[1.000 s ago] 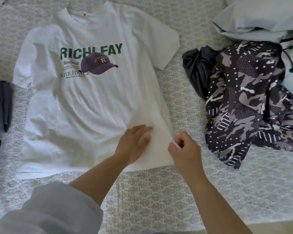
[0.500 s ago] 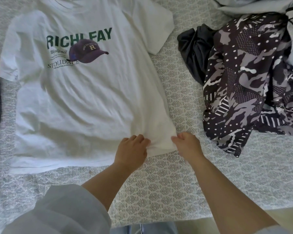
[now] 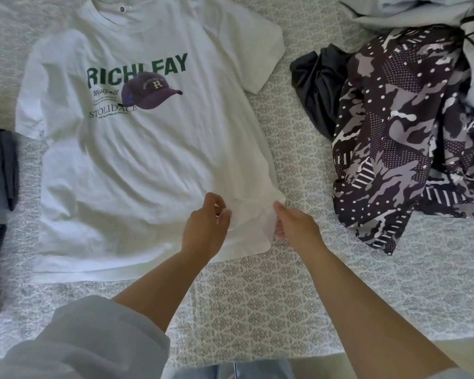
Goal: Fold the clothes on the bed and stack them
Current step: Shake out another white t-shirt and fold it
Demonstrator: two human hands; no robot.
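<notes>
White T-shirt (image 3: 137, 160): lies face up and spread flat on the patterned bedspread (image 3: 257, 296), printed chest away from the person, hem nearest. Its lower right corner sits directly between and under both sets of fingers.

Left of the left fingers, at the frame edge: a stack of folded dark and grey clothes (image 3: 0, 170), well apart from the shirt's hem corner, just beside its left sleeve.

Change over the last second: the left palm was pressing flat on the fabric near the hem; half a second ago both hands were gathered at the corner; now that corner is raised off the bedspread and bunched into a small ridge. Judgement: smoothing is finished and the first fold of the right side is starting.

Left hand (image 3: 207, 228): forearm comes in from lower left, sleeve pushed up; fingers curled, thumb and forefinger appear to pinch a tuck of shirt fabric just inboard of the side seam. The contact is partly washed out by the bright cloth.

Right hand (image 3: 296, 228): forearm comes in from lower right; fingertips pinch the side edge of the shirt at the corner, knuckles up, wrist low over the bedspread.

Right of the right fingers, well apart: a crumpled camouflage-print garment (image 3: 400, 149) lying against a dark bundle (image 3: 318, 80), both unfolded. Beyond them, pale blue fabric (image 3: 411, 9) at the top corner.
</notes>
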